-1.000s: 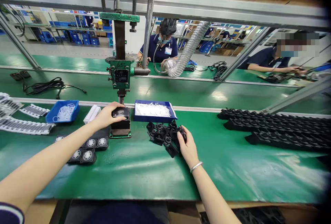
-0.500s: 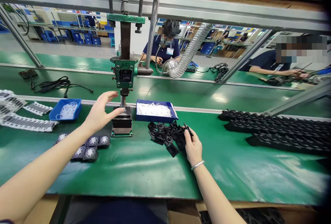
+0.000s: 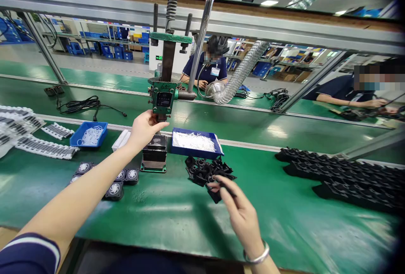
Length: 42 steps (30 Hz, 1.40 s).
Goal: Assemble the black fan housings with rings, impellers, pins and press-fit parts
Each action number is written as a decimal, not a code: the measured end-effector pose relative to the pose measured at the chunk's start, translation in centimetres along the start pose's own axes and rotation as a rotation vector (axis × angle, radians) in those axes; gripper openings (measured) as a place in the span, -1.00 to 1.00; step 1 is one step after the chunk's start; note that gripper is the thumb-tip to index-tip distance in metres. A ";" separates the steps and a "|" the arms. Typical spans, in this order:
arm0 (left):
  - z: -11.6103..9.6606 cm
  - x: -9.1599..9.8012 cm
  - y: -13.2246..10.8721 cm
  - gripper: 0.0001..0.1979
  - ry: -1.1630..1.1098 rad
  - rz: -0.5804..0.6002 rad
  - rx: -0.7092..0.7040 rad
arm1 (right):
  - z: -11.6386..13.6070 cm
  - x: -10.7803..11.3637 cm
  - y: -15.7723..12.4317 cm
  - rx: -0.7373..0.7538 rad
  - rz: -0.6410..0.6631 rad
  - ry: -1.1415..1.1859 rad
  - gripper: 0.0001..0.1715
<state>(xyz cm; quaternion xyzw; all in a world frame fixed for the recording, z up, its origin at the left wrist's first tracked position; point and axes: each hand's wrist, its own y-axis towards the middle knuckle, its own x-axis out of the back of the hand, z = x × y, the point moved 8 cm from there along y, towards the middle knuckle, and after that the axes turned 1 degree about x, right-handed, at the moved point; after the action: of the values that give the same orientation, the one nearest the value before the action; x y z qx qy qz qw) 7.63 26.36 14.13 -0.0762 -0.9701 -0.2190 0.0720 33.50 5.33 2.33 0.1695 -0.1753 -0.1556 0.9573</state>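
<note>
The fingers of the right hand [image 3: 245, 219] are curved and parted, with the thumb set away from the forefinger; their tips are at the near right edge of a heap of black parts [image 3: 199, 172]. A dark form shows between thumb and fingers; whether it is a held part cannot be determined. The heap lies beyond and to the left of these fingers: matt black moulded pieces, some with round collars, others flat, stacked at random on the green worktop [image 3: 164, 215].

The fingers of the left hand [image 3: 144, 130] are bent beside the press ram, thumb spread away; their tips are partly hidden, and contact cannot be confirmed. Directly above them is the green press head [image 3: 163, 99]; below, the black press block [image 3: 154, 155].

Right of the left fingers: a blue tray [image 3: 196, 152] of white strips. Left of them: a blue bin [image 3: 85, 142] of white loops. Nearer the worker, left: black fans [image 3: 114, 189] with white rotors.
</note>
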 end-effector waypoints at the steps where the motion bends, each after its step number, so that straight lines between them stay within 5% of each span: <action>1: 0.0 0.0 0.0 -0.62 -0.003 -0.001 -0.002 | 0.2 -2.0 -0.5 -0.036 0.119 0.038 -0.65; 4: -0.2 0.1 0.1 -0.62 -0.007 0.008 -0.014 | -0.4 -7.3 -1.9 -0.160 0.351 0.125 -0.69; 7: -0.2 0.0 0.1 -0.65 0.005 0.025 -0.022 | -2.2 -10.1 -2.7 -0.293 0.450 0.051 -0.67; 13: -0.5 -0.7 0.6 -0.66 -0.008 0.062 -0.084 | -3.4 -10.1 -1.5 -0.306 0.413 -0.217 -0.62; 16: -1.1 -0.2 0.3 -0.59 0.209 0.117 -0.099 | -3.2 -9.8 -0.9 -0.260 0.369 -0.289 -0.54; 19: -1.2 1.2 -2.3 -0.46 0.616 0.220 -0.099 | -3.2 -9.1 -1.2 -0.195 0.328 -0.314 -0.51; 22: 1.2 1.8 -7.2 -0.47 0.916 0.538 -0.091 | -3.1 -8.3 -2.2 -0.103 0.318 -0.277 -0.59; 27: 5.9 2.6 -12.1 -0.77 1.109 0.737 -0.111 | -2.7 -8.0 -2.6 -0.029 0.320 -0.233 -0.65; 32: 5.9 0.9 -13.9 -0.77 0.980 0.746 -0.089 | -2.6 -9.0 -1.9 -0.024 0.319 -0.276 -0.85; 37: 5.3 -2.1 -17.9 -0.60 0.594 0.645 -0.039 | -1.7 -8.8 -2.5 0.009 0.289 -0.386 -0.53; 42: 8.2 -2.9 -20.7 -0.53 0.192 0.465 0.240 | -1.4 -8.8 -2.9 0.006 0.352 -0.300 -0.45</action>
<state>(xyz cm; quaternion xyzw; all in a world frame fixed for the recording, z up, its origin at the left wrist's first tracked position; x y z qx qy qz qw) 5.88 11.15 -2.26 -0.2667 -0.9343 -0.0862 0.2203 25.50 6.23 -2.45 0.1140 -0.3431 -0.0092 0.9323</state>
